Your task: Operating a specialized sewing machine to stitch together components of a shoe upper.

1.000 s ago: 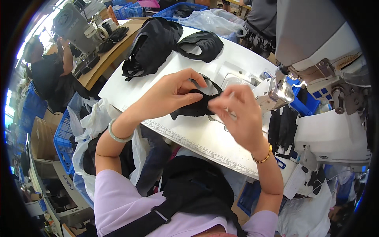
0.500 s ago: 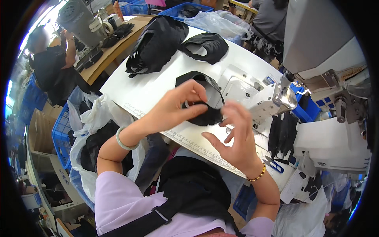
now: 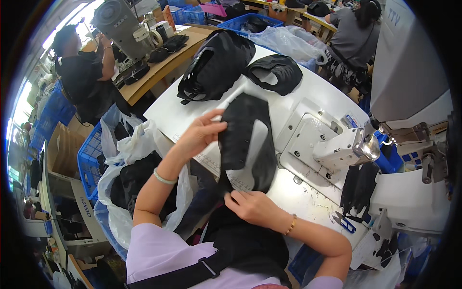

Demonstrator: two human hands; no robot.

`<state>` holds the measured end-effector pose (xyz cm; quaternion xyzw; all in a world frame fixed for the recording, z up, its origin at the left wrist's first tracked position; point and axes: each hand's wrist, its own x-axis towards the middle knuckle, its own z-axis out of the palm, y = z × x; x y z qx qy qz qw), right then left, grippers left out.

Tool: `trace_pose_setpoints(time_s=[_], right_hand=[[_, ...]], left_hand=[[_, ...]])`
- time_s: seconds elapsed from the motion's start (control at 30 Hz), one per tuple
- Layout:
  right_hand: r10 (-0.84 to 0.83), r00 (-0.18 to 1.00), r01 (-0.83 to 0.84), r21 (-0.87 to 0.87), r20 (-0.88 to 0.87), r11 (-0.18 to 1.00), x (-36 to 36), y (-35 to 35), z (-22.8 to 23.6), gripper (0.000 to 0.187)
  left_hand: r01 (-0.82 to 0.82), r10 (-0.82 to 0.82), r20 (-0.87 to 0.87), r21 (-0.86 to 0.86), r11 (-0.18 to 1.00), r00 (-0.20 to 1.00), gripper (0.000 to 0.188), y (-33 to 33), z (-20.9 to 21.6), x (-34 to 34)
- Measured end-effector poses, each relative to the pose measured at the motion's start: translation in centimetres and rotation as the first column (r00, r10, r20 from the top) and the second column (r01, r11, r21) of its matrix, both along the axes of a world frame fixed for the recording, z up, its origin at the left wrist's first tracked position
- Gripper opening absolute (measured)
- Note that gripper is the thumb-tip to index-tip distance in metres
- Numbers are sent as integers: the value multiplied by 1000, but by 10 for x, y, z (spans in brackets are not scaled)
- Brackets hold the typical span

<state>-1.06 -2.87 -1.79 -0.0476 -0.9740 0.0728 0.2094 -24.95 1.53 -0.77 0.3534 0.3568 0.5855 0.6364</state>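
A black piece that looks like a shoe upper (image 3: 237,139) hangs stretched between my hands over the near edge of the white table (image 3: 310,192). It has a long opening and small marks along one side; its edges are slightly blurred. My left hand (image 3: 204,132) pinches its left edge with thumb and fingers. Lower down, my right hand (image 3: 250,207) is closed on its near end, the fingertips partly hidden. Beyond it lie a nested stack of black uppers (image 3: 216,65) and a single upper (image 3: 284,74). The sewing machine's bed (image 3: 308,139) is to the right.
The sewing machine head (image 3: 409,67) overhangs the right side. Black strips (image 3: 358,190) and blue thread snips (image 3: 344,222) lie by the machine. A plastic-lined blue basket (image 3: 86,164) stands at left. Co-workers sit at far left (image 3: 79,72) and far right (image 3: 356,38).
The upper, curled in a ring on the table before, is now lifted nearer me and drawn out lengthwise. My right hand has closed on its near end. The view has shifted left.
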Motion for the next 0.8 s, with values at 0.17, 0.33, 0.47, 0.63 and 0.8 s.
trace_pose_setpoints(time_s=[0.17, 0.33, 0.47, 0.63, 0.8], right_hand=[[-146, 982, 165, 160, -121, 973, -71, 34, -10, 41], [-181, 947, 207, 74, -264, 975, -143, 91, -51, 45], [-192, 966, 196, 3, -173, 981, -142, 89, -37, 44], [-239, 967, 237, -32, -84, 971, -47, 92, -41, 40], [-405, 914, 383, -407, 35, 829, 21, 71, -15, 30]], left_hand=[[-262, 251, 75, 292, 920, 965, 40, 24, 26, -81], [-471, 442, -431, 44, 881, 787, 29, 109, 8, -179], [-463, 469, -361, 109, 880, 806, 25, 154, 4, -195], [-72, 887, -344, 938, 339, -309, 30, 186, 46, -51], [543, 748, -657, 593, 594, -100, 35, 198, 21, 49]])
